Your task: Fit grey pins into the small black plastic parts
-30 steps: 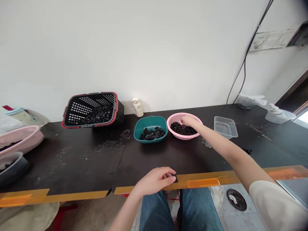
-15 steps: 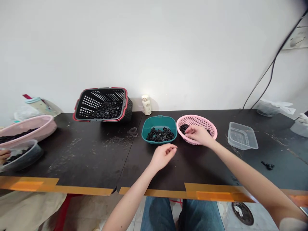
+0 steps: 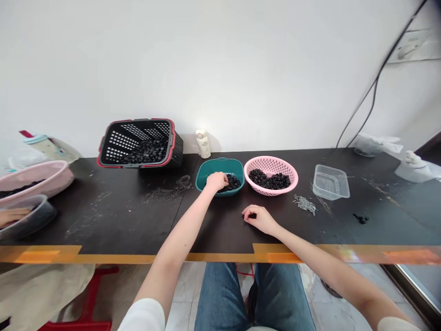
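Note:
My left hand [image 3: 216, 181] reaches into the teal bowl [image 3: 204, 171], fingers curled down among the small black ring-shaped parts [image 3: 233, 183] in it. What it grips, if anything, is hidden. My right hand [image 3: 259, 218] rests on the black table [image 3: 138, 220] in front of the bowls, fingers pinched on a small black part [image 3: 252, 215]. Behind and to its right, the pink perforated bowl [image 3: 286, 171] holds more black parts.
A black and red basket [image 3: 138, 143] of black parts leans at the wall beside a small white bottle [image 3: 202, 143]. A clear plastic tub [image 3: 330, 183], a pile of grey screws [image 3: 304, 203] and a black bit [image 3: 361, 218] lie right. At far left are a pink basin [image 3: 37, 177], a clear bowl [image 3: 34, 216] and another person's hand [image 3: 12, 216].
My right hand left the pink bowl and came down to the table near the front, pinching a black part. My left hand moved forward into the teal bowl.

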Motion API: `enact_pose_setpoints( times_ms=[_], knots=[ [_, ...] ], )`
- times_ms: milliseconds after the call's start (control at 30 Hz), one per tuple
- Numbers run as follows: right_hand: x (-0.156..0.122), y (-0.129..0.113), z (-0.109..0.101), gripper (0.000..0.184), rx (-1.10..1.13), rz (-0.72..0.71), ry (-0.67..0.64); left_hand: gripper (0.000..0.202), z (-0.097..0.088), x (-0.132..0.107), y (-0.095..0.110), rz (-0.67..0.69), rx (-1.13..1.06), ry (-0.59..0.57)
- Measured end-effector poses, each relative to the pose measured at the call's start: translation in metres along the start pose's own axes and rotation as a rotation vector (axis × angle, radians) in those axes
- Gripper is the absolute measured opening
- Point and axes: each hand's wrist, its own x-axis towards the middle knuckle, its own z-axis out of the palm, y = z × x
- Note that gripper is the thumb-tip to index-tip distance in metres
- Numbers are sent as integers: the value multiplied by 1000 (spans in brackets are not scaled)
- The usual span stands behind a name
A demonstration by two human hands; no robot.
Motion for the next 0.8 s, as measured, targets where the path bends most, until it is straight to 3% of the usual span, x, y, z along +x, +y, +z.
enact_pose_setpoints(
  times_ms=[200, 300, 433, 533, 600, 800],
  knots=[
    [-17, -11, -19, 12, -52, -31, -23, 21, 0, 3, 12, -101, 80, -23],
    [-31, 0, -46, 7, -112, 51, 129, 25, -1, 7, 15, -134, 119, -33],
    [-48, 36, -106, 17, -355, 289, 415, 32, -2, 12, 17, -152, 152, -57],
    [-52, 62, -146, 17, -592, 478, 298, 31, 0, 11, 18, -153, 163, -56],
    [-50, 73, -160, 15, -629, 528, 193, 28, 2, 10, 19, -151, 157, -46],
    [-33, 85, -166, 5, -587, 547, 33, 24, 5, 10, 14, -114, 86, -116]
  ],
)
